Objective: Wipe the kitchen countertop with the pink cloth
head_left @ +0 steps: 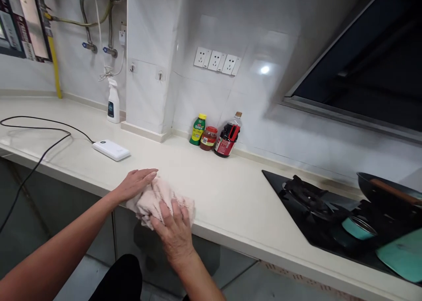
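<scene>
A crumpled pale pink towel (154, 200) lies bunched at the front edge of the white countertop (224, 191), part of it hanging over the edge. My left hand (138, 184) rests against the towel's left side, its fingers stretched out and held together. From the front, my right hand (176, 233) grips the towel, with the fingers bent over its folds. The underside of the towel is hidden.
A white power bank (111, 150) with a black cable lies left, near a spray bottle (113, 102). Against the wall stand a green bottle (198, 130), a red-lidded jar (209, 139) and a dark sauce bottle (227, 137). The gas stove (296, 213) holds a wok (379, 191) at right.
</scene>
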The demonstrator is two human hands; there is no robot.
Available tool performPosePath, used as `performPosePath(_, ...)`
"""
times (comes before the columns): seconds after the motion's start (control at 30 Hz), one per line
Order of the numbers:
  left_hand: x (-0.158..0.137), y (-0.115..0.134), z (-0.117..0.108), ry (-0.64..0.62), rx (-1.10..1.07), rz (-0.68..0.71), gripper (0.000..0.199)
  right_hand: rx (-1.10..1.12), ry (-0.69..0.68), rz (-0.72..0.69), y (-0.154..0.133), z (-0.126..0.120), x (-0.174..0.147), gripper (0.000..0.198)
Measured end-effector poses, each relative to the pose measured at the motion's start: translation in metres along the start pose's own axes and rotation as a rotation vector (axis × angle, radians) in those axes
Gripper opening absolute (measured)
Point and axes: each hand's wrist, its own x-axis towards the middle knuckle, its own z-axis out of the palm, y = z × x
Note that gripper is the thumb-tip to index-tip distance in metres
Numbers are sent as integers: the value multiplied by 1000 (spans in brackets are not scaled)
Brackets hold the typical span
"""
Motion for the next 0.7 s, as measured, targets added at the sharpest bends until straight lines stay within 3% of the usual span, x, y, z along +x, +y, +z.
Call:
performPosePath(0.13,0,-2,1,4,21,20,80,-169,161,113,47,-19,-75,33)
performPosePath(0.33,1,-7,3,-18,2,8,80,-388,51,453,151,-83,-209,14)
performPosePath(0.47,4,-10,3,-13,-10,-7,79,-487,140,471,218,-139,-283,18)
performPosePath(0.6,6,-15,4,8,-23,15,76,-499,98,442,276,-189,-343,32)
performPosePath(0.7,7,-16,7,26,1,54,77,-517,107,612,306,-215,-376,40)
